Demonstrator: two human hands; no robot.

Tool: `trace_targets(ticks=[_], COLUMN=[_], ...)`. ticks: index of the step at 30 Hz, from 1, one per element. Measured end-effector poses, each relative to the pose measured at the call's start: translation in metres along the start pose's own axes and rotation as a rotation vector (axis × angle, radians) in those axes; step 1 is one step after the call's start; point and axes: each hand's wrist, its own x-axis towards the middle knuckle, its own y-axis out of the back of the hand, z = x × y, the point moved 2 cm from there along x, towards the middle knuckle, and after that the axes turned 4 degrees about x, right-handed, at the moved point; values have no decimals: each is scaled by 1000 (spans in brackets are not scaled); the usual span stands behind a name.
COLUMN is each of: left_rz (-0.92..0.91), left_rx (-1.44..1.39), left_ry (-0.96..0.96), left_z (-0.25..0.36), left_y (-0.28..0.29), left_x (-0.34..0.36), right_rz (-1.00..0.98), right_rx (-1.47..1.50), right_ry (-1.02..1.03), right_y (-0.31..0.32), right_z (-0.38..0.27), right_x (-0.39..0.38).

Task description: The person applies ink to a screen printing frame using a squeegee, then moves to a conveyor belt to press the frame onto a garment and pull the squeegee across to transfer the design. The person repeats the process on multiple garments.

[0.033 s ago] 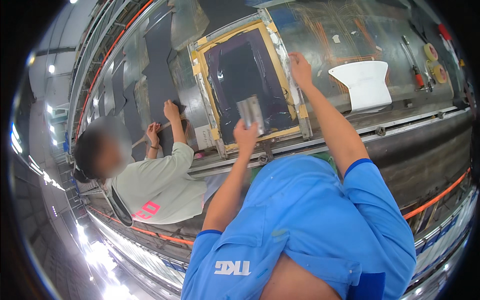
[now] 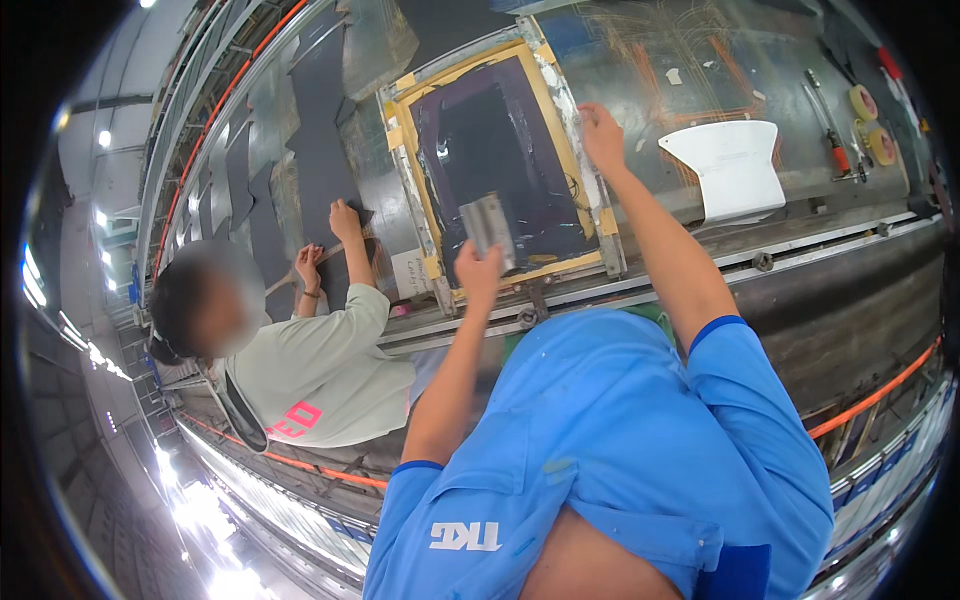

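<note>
Metal squeegee blade [image 2: 487, 226] at frame centre, clasped in left hand [image 2: 478, 268], tilted over dark mesh | right hand [image 2: 603, 128] closed on printing-screen frame [image 2: 612, 228] edge, upper centre, likely steadying it | desk [image 2: 800, 75] | co-worker's hands [image 2: 345, 218] on dark sheet [image 2: 320, 120], upper left
</note>
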Motion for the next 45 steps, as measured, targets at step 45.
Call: trace_targets(ticks=[45], left_rz=[-144], left_rx=[150], left_ry=[-76], left_z=[41], left_y=[-37], left_x=[-5], right_rz=[-3], right_rx=[-20], right_ry=[-16], right_y=[-1], right_z=[12], right_x=[8])
